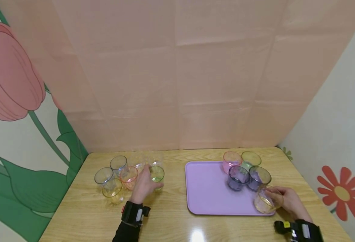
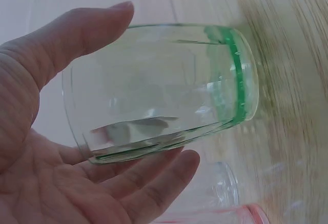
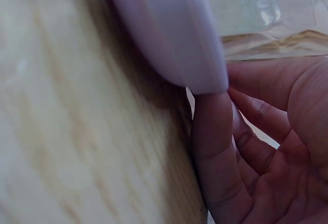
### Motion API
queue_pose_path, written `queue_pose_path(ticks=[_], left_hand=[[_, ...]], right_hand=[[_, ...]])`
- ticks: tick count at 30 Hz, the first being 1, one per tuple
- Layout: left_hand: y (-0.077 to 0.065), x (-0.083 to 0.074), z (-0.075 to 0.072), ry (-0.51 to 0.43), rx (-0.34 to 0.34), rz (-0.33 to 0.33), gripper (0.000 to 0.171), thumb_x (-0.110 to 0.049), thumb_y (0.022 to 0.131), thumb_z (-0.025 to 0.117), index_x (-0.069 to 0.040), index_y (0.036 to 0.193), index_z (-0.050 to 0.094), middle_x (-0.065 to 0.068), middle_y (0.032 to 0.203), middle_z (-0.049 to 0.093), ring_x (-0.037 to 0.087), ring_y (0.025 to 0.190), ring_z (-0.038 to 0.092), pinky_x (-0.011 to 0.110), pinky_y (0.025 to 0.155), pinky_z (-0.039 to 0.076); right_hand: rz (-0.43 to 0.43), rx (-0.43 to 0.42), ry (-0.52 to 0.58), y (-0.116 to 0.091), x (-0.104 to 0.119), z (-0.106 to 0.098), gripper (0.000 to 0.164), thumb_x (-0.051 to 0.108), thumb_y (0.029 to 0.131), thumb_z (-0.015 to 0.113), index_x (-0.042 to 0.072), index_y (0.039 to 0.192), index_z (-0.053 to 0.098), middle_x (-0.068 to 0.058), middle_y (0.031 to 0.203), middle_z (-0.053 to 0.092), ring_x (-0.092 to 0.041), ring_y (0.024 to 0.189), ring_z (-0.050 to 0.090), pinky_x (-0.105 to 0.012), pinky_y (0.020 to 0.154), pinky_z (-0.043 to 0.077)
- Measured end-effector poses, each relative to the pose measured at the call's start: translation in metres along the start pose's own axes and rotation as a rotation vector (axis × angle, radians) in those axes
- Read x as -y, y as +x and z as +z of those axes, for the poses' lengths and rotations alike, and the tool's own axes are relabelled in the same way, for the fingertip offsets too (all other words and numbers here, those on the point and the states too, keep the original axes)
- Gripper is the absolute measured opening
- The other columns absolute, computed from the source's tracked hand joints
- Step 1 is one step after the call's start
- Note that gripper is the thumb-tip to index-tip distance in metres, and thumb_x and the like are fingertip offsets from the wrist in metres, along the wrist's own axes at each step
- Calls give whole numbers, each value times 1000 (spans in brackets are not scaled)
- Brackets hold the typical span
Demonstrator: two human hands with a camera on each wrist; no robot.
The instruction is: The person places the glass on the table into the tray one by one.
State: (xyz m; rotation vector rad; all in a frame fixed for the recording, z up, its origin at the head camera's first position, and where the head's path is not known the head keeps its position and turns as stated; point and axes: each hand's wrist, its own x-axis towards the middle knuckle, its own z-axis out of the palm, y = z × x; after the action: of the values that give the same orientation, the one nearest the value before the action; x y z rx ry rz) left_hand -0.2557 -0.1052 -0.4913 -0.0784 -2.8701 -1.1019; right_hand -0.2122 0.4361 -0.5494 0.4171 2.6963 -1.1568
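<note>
My left hand (image 1: 144, 185) is around a green-tinted glass (image 1: 157, 174) at the right of the left-hand group, thumb on the near side and fingers on the far side. In the left wrist view, this glass (image 2: 159, 96) lies between thumb and fingers, its green base close to the table. At the tray's near right corner, my right hand (image 1: 286, 200) holds a pale yellow glass (image 1: 263, 204) from its right side. The right wrist view shows the fingers (image 3: 218, 157) against the edge of the purple tray (image 3: 174, 34), with part of the amber-edged glass (image 3: 277, 44) above the thumb side.
On the tray (image 1: 207, 201) stand a pink glass (image 1: 230, 161), a green glass (image 1: 251, 158) and two dark glasses. Left of my left hand are an orange-pink glass (image 1: 129, 176), a yellow glass (image 1: 113, 191) and two bluish glasses; clear glasses (image 1: 138, 158) stand behind.
</note>
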Motion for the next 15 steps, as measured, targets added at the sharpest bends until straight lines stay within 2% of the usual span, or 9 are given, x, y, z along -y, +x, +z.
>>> queue_pose_path(ticks=[6, 11, 15], left_hand=[[-1, -3, 0, -82, -15, 6, 87, -22, 65, 91, -6, 137, 45, 21, 122, 60, 34, 108, 60, 47, 83, 52], [-1, -9, -2, -211, -39, -3, 87, -19, 65, 90, -11, 138, 43, 19, 131, 53, 38, 118, 55, 51, 90, 50], [0, -12, -1, -285, -71, 5, 85, -20, 64, 90, -12, 136, 45, 17, 131, 51, 37, 117, 55, 51, 91, 49]], right_hand=[[-7, 0, -3, 0, 0, 0, 69, 58, 83, 70, -2, 116, 68, -23, 115, 66, -24, 95, 56, -25, 70, 44], [9, 3, 18, 0, 0, 0, 70, 59, 81, 71, -2, 117, 68, -23, 116, 66, -25, 97, 55, -24, 70, 43], [3, 8, 39, -1, 1, 1, 69, 55, 83, 71, -4, 118, 67, -22, 116, 67, -22, 95, 56, -24, 70, 45]])
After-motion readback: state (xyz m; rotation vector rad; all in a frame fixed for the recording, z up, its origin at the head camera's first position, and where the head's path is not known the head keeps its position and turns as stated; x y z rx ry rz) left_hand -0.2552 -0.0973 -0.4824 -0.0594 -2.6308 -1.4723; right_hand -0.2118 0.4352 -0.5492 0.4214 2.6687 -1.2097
